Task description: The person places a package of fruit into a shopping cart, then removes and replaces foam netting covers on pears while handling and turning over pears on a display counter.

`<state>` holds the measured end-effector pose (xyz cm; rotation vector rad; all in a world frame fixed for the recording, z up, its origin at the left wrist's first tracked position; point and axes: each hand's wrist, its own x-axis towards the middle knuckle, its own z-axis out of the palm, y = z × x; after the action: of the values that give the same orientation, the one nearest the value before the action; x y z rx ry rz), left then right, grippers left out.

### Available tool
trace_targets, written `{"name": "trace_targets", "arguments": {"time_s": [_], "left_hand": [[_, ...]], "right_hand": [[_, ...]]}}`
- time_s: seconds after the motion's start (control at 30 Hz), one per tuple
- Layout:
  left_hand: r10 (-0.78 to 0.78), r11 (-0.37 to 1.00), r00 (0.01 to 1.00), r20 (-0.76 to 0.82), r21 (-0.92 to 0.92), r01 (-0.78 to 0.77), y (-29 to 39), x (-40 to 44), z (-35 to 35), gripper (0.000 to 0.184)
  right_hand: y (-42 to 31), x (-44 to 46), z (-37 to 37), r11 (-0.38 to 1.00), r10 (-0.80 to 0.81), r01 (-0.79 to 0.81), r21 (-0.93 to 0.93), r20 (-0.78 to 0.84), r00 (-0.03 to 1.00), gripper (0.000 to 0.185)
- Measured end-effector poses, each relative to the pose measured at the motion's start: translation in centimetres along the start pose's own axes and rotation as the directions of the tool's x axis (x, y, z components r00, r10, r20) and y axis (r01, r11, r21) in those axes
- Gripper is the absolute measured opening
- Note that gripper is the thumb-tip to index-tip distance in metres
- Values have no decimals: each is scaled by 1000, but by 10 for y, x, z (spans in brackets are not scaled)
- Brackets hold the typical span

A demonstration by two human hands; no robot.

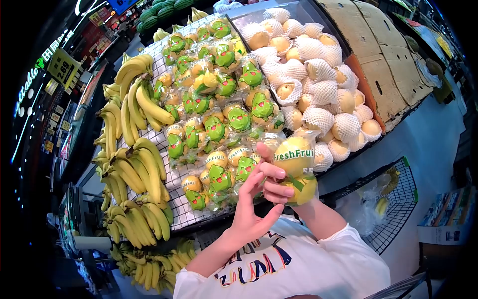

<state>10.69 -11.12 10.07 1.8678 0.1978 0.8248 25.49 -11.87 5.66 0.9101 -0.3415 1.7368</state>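
A clear bag of yellow fruit, printed "FreshFruit", stands upright in front of my chest. My right hand is behind it, with its fingers curled around the bag's left edge; most of the palm is hidden. Close beside those fingers is my left hand, thumb stretched out and fingers extended, holding nothing. Whether its fingertips touch the right fingers or the bag, I cannot tell. Behind both hands lie several similar bagged fruits with green cartoon prints, on a white grid-lined display.
Banana bunches line the display's left side. Pale round fruits in white foam nets fill the black-edged bin to the right. A wire shopping basket with bagged goods stands at lower right. Flattened cardboard lies at upper right.
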Motion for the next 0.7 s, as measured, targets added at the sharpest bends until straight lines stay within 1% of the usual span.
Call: {"name": "trace_targets", "arguments": {"time_s": [0.07, 0.2, 0.23, 0.27, 0.3, 0.37, 0.4, 0.5, 0.53, 0.6, 0.67, 0.7], "left_hand": [[-48, 999, 999, 8, -3, 48, 0, -3, 0, 85], [-93, 995, 995, -25, -48, 91, 1, -7, -2, 92], [-106, 993, 994, -36, -56, 104, 4, -8, -1, 93], [-100, 995, 995, -23, -33, 99, 0, -10, -2, 99], [-81, 997, 996, -46, -16, 80, 0, -9, -2, 100], [-54, 998, 995, -86, 12, 55, 2, -8, -1, 103], [-52, 998, 995, -86, 38, 55, 0, -10, -2, 109], [-18, 997, 985, -172, 75, 32, -1, -13, 0, 112], [-15, 992, 979, -206, 119, 40, -3, -15, 1, 114], [10, 989, 972, -235, 143, 25, -6, -22, 4, 114], [63, 987, 965, -254, 161, -22, -9, -17, 4, 114], [66, 986, 964, -257, 167, -23, -8, -18, 4, 114]], "right_hand": [[0, -1, 5, 999, -29, 27, -26, -75, 997, 93], [3, 2, 0, 998, -55, 53, -27, -104, 993, 85], [3, 4, 2, 998, -52, 45, -51, -125, 991, 84], [3, 6, -2, 998, -53, 48, -45, -124, 991, 86], [3, 8, -5, 998, -51, 47, -38, -124, 991, 89], [6, 15, -5, 993, -83, 66, -101, -174, 981, 95], [7, 17, -5, 991, -74, 49, -127, -199, 977, 102], [15, 24, -9, 981, -105, 65, -182, -215, 971, 104], [15, 28, -8, 979, -81, 35, -202, -224, 971, 106], [20, 27, -8, 981, -71, 23, -192, -247, 967, 106], [17, 30, -10, 983, -57, 14, -182, -235, 970, 107], [20, 30, -10, 982, -63, 19, -186, -235, 970, 107]]}}
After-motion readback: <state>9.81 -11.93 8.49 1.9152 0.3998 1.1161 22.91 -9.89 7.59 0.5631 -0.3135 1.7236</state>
